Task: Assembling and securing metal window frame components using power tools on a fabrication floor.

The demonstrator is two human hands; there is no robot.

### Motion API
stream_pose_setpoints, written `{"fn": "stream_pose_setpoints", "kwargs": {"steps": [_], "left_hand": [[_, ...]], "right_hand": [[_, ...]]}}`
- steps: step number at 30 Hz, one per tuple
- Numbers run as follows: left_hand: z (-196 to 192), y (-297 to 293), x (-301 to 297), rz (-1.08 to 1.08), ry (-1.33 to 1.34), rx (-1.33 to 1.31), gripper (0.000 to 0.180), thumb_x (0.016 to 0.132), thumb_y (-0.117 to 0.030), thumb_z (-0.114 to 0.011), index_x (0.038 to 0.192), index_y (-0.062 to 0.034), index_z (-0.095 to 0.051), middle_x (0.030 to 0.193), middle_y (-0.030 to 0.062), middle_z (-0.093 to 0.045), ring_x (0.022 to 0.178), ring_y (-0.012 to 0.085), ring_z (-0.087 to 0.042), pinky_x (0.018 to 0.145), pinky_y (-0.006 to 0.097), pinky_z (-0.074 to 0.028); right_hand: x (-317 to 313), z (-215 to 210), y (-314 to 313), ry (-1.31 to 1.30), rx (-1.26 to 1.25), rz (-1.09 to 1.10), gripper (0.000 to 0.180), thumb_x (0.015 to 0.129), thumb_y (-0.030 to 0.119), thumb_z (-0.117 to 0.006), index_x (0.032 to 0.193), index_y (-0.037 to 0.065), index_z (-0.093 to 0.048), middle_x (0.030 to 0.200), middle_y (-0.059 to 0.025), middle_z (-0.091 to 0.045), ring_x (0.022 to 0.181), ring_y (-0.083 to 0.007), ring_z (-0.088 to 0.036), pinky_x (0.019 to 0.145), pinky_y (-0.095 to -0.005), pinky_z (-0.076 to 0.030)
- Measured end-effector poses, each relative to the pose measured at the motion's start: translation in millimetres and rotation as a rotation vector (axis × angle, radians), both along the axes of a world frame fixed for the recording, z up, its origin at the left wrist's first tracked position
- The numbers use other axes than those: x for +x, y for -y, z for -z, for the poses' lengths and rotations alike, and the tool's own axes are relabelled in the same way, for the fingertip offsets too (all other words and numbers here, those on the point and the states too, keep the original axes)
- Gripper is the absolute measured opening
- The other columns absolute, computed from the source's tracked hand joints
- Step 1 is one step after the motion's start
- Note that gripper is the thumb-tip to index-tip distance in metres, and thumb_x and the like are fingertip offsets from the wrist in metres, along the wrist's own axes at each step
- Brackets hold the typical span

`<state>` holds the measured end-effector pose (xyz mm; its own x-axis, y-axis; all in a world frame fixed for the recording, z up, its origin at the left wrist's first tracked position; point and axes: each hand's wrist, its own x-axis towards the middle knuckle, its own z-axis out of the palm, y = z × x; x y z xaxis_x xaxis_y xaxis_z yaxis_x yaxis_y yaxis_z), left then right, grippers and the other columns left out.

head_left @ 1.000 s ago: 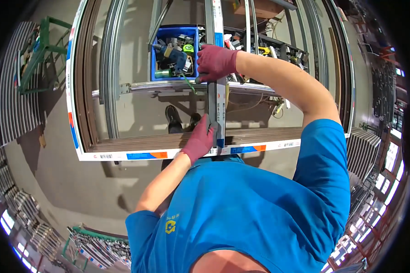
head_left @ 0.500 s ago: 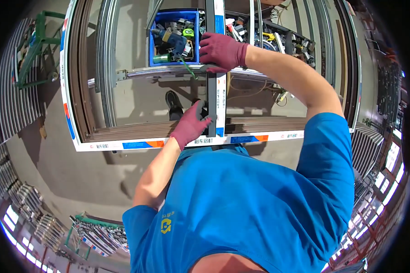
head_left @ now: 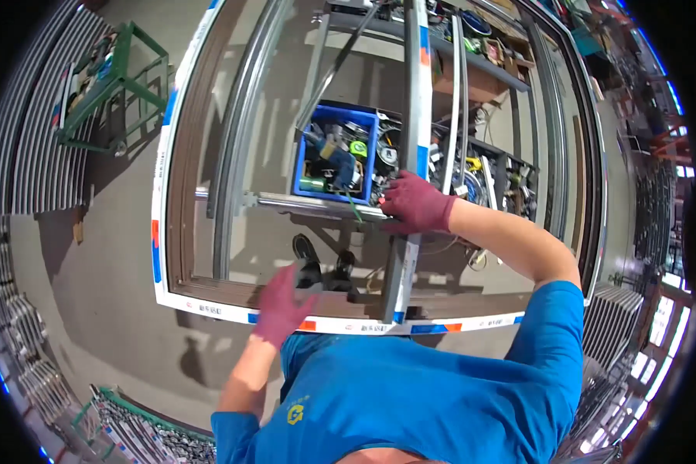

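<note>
My right hand point(head_left: 421, 203), in a maroon work glove, is wrapped over the long middle bar point(head_left: 400, 271) of a large window-like frame. This bar is dark metal with white, blue and orange protective film along one side. My left hand point(head_left: 282, 303), gloved alike and a little blurred, hovers by the frame's near rail point(head_left: 228, 312), left of the bar. Its thumb stands apart from the fingers and nothing shows in its grasp. The bar's near end meets the near rail. My right fingers partly hide the bar where they grip it.
Beneath the frame, a metal crossbar point(head_left: 309, 206) runs beside a blue crate point(head_left: 295, 166) holding a drill point(head_left: 334, 158) and small parts. More hardware lies in a dark tray point(head_left: 506, 158). A green trolley point(head_left: 120, 77) stands left, near stacked profiles point(head_left: 31, 147). My shoes are below the frame.
My left hand has let go of the middle bar's near end and moved left. My right hand still grips the bar. The view has shifted, showing more of the frame's far part.
</note>
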<state>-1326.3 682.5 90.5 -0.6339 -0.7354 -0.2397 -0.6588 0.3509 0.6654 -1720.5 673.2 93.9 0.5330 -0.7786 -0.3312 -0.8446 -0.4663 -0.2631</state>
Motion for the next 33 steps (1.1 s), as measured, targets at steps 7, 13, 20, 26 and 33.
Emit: {"fn": "stream_pose_setpoints", "kwargs": {"steps": [7, 13, 20, 26, 33], "left_hand": [[18, 31, 102, 0.115, 0.189, -0.147, 0.063, 0.078, -0.042, -0.082, 0.124, -0.0039, -0.063, 0.112, 0.019, -0.066, 0.108, 0.0418, -0.062, 0.096, 0.051, -0.049], [61, 5, 128, 0.098, -0.011, -0.319, 0.055, 0.08, -0.04, -0.079, 0.123, -0.0067, -0.07, 0.112, 0.014, -0.069, 0.098, 0.0354, -0.068, 0.089, 0.05, -0.053], [103, -2, 124, 0.499, 0.431, 0.427, 0.076, 0.093, -0.035, -0.062, 0.163, -0.0202, -0.038, 0.16, 0.0212, -0.045, 0.141, 0.0459, -0.048, 0.104, 0.061, -0.05], [80, -7, 142, 0.45, 0.177, 0.357, 0.069, 0.093, -0.033, -0.063, 0.156, -0.0082, -0.046, 0.158, 0.0244, -0.045, 0.134, 0.0438, -0.054, 0.1, 0.06, -0.052], [49, 27, 127, 0.088, -0.185, -0.206, 0.049, 0.088, -0.038, -0.075, 0.125, -0.0061, -0.069, 0.115, 0.0139, -0.069, 0.1, 0.0324, -0.068, 0.088, 0.047, -0.053]], "right_hand": [[29, 96, 216, 0.073, 0.214, 0.63, 0.065, 0.096, 0.055, -0.065, 0.134, 0.003, -0.063, 0.127, -0.0235, -0.071, 0.119, -0.0439, -0.067, 0.103, -0.0493, -0.052], [29, 282, 320, 0.269, 0.204, 1.47, 0.074, 0.093, 0.055, -0.071, 0.13, -0.009, -0.059, 0.126, -0.0351, -0.068, 0.12, -0.0459, -0.067, 0.102, -0.0493, -0.053], [-25, 387, 357, 0.269, 0.011, 1.715, 0.063, 0.086, 0.047, -0.08, 0.112, -0.01, -0.07, 0.116, -0.0302, -0.074, 0.111, -0.0436, -0.072, 0.094, -0.0477, -0.057], [-21, 356, 356, 1.106, -0.157, 1.726, 0.028, 0.088, 0.023, -0.075, 0.101, -0.001, -0.069, 0.085, -0.0122, -0.071, 0.079, -0.024, -0.069, 0.067, -0.0397, -0.053], [41, 292, 285, 1.335, -0.145, 1.768, 0.012, 0.091, 0.013, -0.077, 0.095, 0.006, -0.067, 0.068, -0.0019, -0.06, 0.056, -0.0143, -0.056, 0.051, -0.0339, -0.042]]}}
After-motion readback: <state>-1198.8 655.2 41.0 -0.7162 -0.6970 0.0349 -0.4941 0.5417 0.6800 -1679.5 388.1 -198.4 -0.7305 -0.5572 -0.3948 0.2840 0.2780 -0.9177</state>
